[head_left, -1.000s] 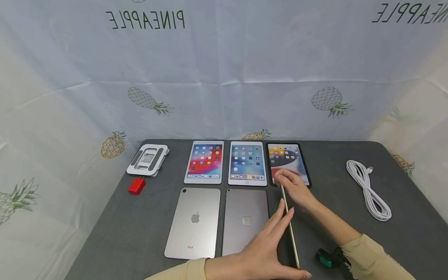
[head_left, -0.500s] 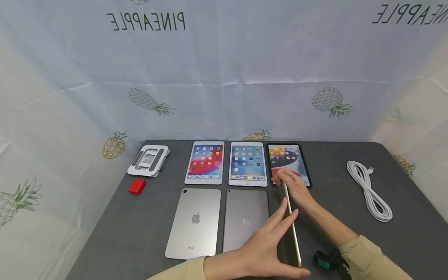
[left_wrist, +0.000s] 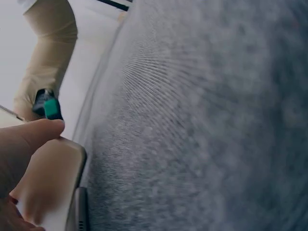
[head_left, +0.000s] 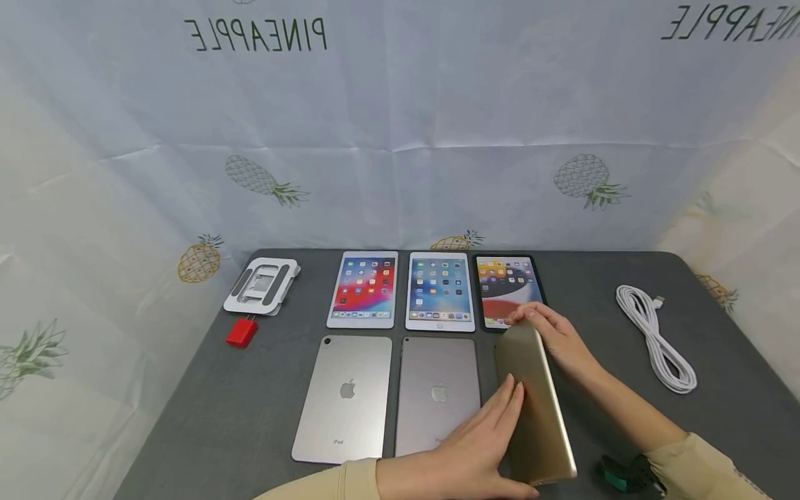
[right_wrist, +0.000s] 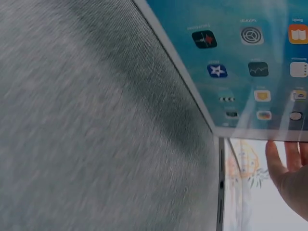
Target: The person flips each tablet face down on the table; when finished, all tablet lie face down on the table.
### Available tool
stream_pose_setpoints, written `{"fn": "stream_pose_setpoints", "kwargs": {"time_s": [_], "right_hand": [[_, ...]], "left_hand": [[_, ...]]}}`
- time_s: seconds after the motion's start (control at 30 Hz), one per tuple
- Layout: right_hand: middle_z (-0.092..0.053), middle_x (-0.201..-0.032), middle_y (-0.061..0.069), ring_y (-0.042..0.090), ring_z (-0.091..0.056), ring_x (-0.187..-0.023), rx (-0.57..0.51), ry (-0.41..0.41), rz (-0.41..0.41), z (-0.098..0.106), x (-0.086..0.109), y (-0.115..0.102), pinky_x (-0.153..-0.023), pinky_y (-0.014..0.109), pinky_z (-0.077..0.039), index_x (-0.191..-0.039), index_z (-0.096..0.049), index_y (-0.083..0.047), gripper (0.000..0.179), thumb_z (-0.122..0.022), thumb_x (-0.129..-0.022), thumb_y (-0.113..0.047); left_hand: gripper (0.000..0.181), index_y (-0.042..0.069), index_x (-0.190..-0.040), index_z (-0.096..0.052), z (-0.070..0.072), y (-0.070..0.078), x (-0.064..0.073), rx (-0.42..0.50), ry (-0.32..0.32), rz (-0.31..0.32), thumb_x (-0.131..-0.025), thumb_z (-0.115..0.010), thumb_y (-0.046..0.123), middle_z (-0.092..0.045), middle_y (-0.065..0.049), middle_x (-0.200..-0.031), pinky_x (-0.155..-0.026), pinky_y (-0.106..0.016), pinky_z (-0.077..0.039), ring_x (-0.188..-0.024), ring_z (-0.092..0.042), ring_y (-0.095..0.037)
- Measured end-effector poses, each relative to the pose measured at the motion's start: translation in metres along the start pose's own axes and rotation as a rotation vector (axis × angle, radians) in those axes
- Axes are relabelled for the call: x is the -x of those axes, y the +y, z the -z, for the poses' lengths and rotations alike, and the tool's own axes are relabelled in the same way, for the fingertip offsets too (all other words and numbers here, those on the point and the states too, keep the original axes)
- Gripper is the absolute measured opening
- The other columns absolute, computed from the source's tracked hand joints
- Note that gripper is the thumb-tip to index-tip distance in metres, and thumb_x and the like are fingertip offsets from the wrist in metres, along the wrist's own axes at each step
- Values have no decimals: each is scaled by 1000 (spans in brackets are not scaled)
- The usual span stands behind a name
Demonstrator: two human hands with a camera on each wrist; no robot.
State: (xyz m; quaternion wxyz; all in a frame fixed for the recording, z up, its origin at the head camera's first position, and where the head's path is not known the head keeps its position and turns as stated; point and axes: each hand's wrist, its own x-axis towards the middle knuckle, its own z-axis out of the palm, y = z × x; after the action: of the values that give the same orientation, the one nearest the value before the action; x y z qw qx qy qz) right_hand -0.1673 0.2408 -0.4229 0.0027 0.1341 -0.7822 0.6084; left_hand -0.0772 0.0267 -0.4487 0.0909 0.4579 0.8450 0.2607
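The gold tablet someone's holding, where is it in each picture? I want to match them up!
Head: right of the middle, near the bottom, the gold tablet stands tilted between the left hand and the right hand.
Left wrist: bottom left; you see its gold back beside the thumb.
Right wrist: top right, partly cut off; you see its lit screen.
Shared landmark: the grey table shows in all three.
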Motion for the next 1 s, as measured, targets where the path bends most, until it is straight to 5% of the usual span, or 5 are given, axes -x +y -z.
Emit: {"fn": "stream_pose_setpoints", "kwargs": {"time_s": [0.43,0.83,1.0], "right_hand": [[-68,-112,0,7,-59,-103,103,53,-26,15,13,5,-82,19,-47,-118,-62,-1,40,-37,-107,-30],[-69,-116,0,3,-63,-100,213,98,-45,31,28,12,-76,20,-51,-125,-64,-5,39,-39,-107,-29],[-69,-111,-11,2,-64,-92,247,134,-94,36,35,17,-69,23,-54,-125,-64,-4,40,-42,-106,-31]], "left_hand": [[115,4,-154,9,-10,-5,-1,-257,-29,-35,-84,-57,67,2,-15,-162,-111,-23,-25,-147,2,-17],[107,4,-156,-7,-11,-1,-5,-356,-55,-62,-85,-55,69,-11,-14,-161,-97,-20,-43,-147,-7,-19],[104,3,-155,-14,-12,-2,-6,-393,-53,-94,-86,-55,68,-18,-15,-160,-98,-20,-41,-147,-13,-22]]}}
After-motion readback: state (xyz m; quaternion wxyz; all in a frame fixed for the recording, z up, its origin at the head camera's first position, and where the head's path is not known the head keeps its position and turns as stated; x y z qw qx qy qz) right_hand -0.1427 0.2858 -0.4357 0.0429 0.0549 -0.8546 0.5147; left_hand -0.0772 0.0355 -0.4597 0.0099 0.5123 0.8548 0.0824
